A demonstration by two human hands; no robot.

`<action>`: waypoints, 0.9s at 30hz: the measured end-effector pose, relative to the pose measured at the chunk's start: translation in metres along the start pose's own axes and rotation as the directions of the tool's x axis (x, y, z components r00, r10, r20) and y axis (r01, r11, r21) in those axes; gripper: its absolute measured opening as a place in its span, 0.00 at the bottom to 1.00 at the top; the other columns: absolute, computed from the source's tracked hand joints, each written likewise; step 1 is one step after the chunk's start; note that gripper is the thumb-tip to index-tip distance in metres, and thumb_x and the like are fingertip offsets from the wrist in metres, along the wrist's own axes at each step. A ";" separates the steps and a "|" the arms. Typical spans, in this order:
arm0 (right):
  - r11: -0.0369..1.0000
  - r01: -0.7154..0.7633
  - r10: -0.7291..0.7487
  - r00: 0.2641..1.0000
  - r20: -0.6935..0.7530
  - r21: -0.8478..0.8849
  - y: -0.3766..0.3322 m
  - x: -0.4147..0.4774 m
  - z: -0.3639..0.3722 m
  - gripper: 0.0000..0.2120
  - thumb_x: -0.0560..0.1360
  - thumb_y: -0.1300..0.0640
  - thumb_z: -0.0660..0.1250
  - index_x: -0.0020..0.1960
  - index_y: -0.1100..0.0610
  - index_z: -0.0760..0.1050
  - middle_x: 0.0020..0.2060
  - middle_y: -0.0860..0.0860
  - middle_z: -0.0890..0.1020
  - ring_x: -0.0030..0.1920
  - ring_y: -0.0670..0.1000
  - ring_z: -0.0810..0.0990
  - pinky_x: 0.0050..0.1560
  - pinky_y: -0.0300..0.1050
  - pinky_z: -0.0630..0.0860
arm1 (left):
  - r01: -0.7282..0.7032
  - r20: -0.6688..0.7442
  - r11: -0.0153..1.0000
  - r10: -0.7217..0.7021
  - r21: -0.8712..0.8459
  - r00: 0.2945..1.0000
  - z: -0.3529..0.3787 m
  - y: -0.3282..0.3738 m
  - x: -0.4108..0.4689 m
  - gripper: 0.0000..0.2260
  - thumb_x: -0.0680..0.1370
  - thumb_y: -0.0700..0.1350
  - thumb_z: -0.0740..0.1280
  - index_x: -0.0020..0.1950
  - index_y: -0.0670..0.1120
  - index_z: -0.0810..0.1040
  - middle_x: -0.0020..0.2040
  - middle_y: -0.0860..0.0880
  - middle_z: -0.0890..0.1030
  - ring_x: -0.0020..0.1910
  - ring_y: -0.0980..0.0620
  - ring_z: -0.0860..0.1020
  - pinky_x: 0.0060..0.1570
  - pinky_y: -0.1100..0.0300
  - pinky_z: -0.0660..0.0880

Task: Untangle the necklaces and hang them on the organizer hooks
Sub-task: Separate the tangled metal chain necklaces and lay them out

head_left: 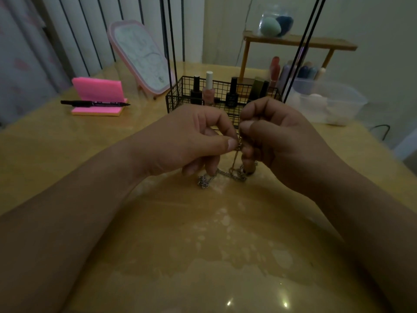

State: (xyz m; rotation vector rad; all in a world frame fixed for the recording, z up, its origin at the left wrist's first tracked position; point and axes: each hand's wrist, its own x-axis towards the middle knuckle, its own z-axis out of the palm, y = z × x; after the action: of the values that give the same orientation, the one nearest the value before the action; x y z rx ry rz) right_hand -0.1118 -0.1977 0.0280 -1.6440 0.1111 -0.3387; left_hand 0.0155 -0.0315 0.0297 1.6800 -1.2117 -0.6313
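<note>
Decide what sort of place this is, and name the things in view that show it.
Probably a dressing table at home: a pink-framed mirror, a black wire basket of nail polish bottles, and a jar of makeup sponges on a wooden shelf.

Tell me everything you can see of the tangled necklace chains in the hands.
The necklace chains are thin, silvery metal links, bunched in a tangle. The left hand pinches a strand between thumb and fingers; the right hand grips it close beside. From there a strand drops to a loose clump lying on or just above the glossy yellow table, before the black wire basket. How many necklaces there are cannot be told.
</note>
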 end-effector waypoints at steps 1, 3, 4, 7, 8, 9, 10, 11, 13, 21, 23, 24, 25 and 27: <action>1.000 0.002 -0.002 1.000 -0.009 -0.016 0.001 0.000 0.000 0.06 0.81 0.67 0.64 0.56 0.59 0.74 0.37 0.52 0.78 0.34 0.51 0.79 0.35 0.46 0.79 | 0.000 0.006 1.000 0.000 -0.012 1.000 0.000 0.000 0.000 0.02 0.82 0.39 0.68 0.49 0.45 0.78 0.33 0.41 0.84 0.21 0.49 0.72 0.22 0.63 0.68; 0.998 0.013 -0.015 0.999 -0.036 -0.068 0.002 0.000 0.001 0.06 0.81 0.66 0.66 0.57 0.60 0.75 0.38 0.54 0.80 0.35 0.52 0.81 0.37 0.46 0.81 | -0.010 0.018 0.999 0.011 -0.034 1.000 0.001 -0.001 0.000 0.03 0.82 0.38 0.68 0.49 0.45 0.77 0.38 0.41 0.86 0.23 0.47 0.75 0.25 0.60 0.69; 0.993 0.022 -0.029 0.998 -0.056 -0.113 0.003 0.000 0.000 0.06 0.81 0.66 0.67 0.57 0.59 0.75 0.40 0.55 0.81 0.37 0.54 0.83 0.40 0.47 0.83 | -0.018 0.017 0.999 0.018 -0.040 1.000 0.001 -0.001 0.001 0.03 0.82 0.38 0.67 0.49 0.44 0.77 0.40 0.41 0.86 0.24 0.46 0.76 0.26 0.58 0.70; 0.948 0.055 -0.100 0.987 -0.129 -0.313 0.007 0.000 -0.001 0.07 0.80 0.61 0.69 0.58 0.54 0.77 0.48 0.55 0.83 0.48 0.53 0.85 0.52 0.54 0.85 | -0.028 -0.015 0.999 0.028 -0.037 0.999 0.000 -0.004 0.002 0.04 0.82 0.37 0.67 0.49 0.44 0.76 0.41 0.41 0.86 0.26 0.46 0.79 0.27 0.57 0.73; 0.920 0.071 -0.135 0.981 -0.141 -0.387 0.007 0.000 -0.002 0.07 0.80 0.59 0.70 0.57 0.52 0.77 0.49 0.53 0.83 0.50 0.52 0.84 0.54 0.54 0.84 | -0.033 -0.032 0.998 0.032 -0.045 0.999 0.000 -0.004 0.002 0.04 0.82 0.36 0.67 0.49 0.43 0.76 0.40 0.42 0.85 0.27 0.46 0.78 0.27 0.58 0.73; 0.891 0.087 -0.166 0.976 -0.141 -0.446 0.007 0.000 -0.003 0.07 0.80 0.58 0.70 0.56 0.50 0.77 0.48 0.51 0.82 0.49 0.50 0.83 0.54 0.52 0.83 | -0.038 -0.055 0.998 0.035 -0.056 0.998 0.000 -0.004 0.002 0.04 0.82 0.36 0.66 0.48 0.42 0.76 0.39 0.42 0.85 0.27 0.46 0.78 0.27 0.59 0.73; 0.871 0.102 -0.187 0.974 -0.131 -0.480 0.006 -0.001 -0.003 0.06 0.80 0.58 0.69 0.55 0.50 0.77 0.47 0.50 0.82 0.49 0.50 0.82 0.52 0.51 0.83 | -0.042 -0.082 0.997 0.037 -0.071 0.996 -0.001 -0.005 0.002 0.04 0.82 0.36 0.66 0.48 0.42 0.76 0.38 0.42 0.84 0.27 0.46 0.77 0.27 0.60 0.72; 0.864 0.114 -0.194 0.974 -0.115 -0.491 0.005 -0.001 -0.003 0.05 0.80 0.58 0.69 0.54 0.50 0.78 0.46 0.49 0.82 0.47 0.50 0.82 0.50 0.50 0.83 | -0.045 -0.109 0.996 0.036 -0.082 0.993 -0.002 -0.005 0.003 0.03 0.82 0.37 0.66 0.49 0.42 0.76 0.38 0.43 0.83 0.27 0.47 0.77 0.27 0.60 0.72; 0.873 0.121 -0.177 0.981 -0.076 -0.472 0.003 -0.003 -0.001 0.03 0.79 0.58 0.69 0.51 0.51 0.79 0.44 0.51 0.82 0.44 0.50 0.82 0.44 0.45 0.82 | -0.057 -0.154 0.995 0.043 -0.084 0.987 -0.004 -0.006 0.003 0.03 0.83 0.37 0.66 0.49 0.42 0.77 0.38 0.45 0.82 0.30 0.48 0.78 0.29 0.59 0.73; 0.894 0.060 -0.103 0.992 -0.073 -0.445 0.002 -0.006 0.003 0.05 0.80 0.53 0.70 0.52 0.55 0.81 0.41 0.50 0.86 0.40 0.48 0.85 0.37 0.50 0.85 | -0.101 -0.201 0.994 0.091 -0.038 0.975 -0.002 -0.009 0.004 0.03 0.82 0.38 0.68 0.48 0.43 0.79 0.37 0.50 0.81 0.36 0.50 0.81 0.37 0.57 0.81; 0.891 0.049 -0.097 0.992 -0.083 -0.451 0.002 -0.005 0.004 0.05 0.80 0.54 0.70 0.51 0.55 0.81 0.40 0.49 0.86 0.40 0.48 0.86 0.37 0.49 0.85 | -0.121 -0.215 0.993 0.116 -0.011 0.970 -0.001 -0.010 0.004 0.03 0.81 0.37 0.69 0.48 0.42 0.79 0.38 0.50 0.81 0.37 0.50 0.82 0.38 0.56 0.81; 0.893 0.038 -0.088 0.992 -0.091 -0.449 0.002 -0.005 0.004 0.05 0.80 0.53 0.70 0.51 0.55 0.82 0.40 0.48 0.86 0.39 0.48 0.86 0.37 0.49 0.85 | -0.130 -0.225 0.991 0.128 0.005 0.966 0.000 -0.011 0.005 0.03 0.81 0.37 0.69 0.48 0.42 0.79 0.38 0.50 0.81 0.37 0.50 0.82 0.39 0.58 0.81; 0.896 0.026 -0.077 0.992 -0.098 -0.443 0.003 -0.004 0.004 0.06 0.80 0.53 0.70 0.50 0.55 0.82 0.40 0.48 0.87 0.39 0.48 0.86 0.37 0.49 0.85 | -0.139 -0.235 0.990 0.140 0.023 0.962 0.001 -0.011 0.005 0.02 0.81 0.38 0.70 0.48 0.41 0.80 0.38 0.50 0.81 0.37 0.51 0.82 0.39 0.60 0.80; 0.907 0.006 -0.055 0.993 -0.105 -0.421 0.003 -0.004 0.003 0.05 0.80 0.54 0.70 0.50 0.56 0.82 0.39 0.48 0.87 0.39 0.48 0.86 0.37 0.47 0.85 | -0.151 -0.245 0.986 0.163 0.065 0.956 0.002 -0.012 0.005 0.02 0.81 0.38 0.70 0.49 0.41 0.80 0.39 0.49 0.81 0.37 0.53 0.82 0.39 0.62 0.79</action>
State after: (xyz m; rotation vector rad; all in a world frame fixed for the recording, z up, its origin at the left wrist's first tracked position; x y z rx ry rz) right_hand -0.1137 -0.1937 0.0241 -2.0555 0.2603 -0.4567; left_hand 0.0205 -0.0357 0.0188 1.6260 -1.1695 -0.2864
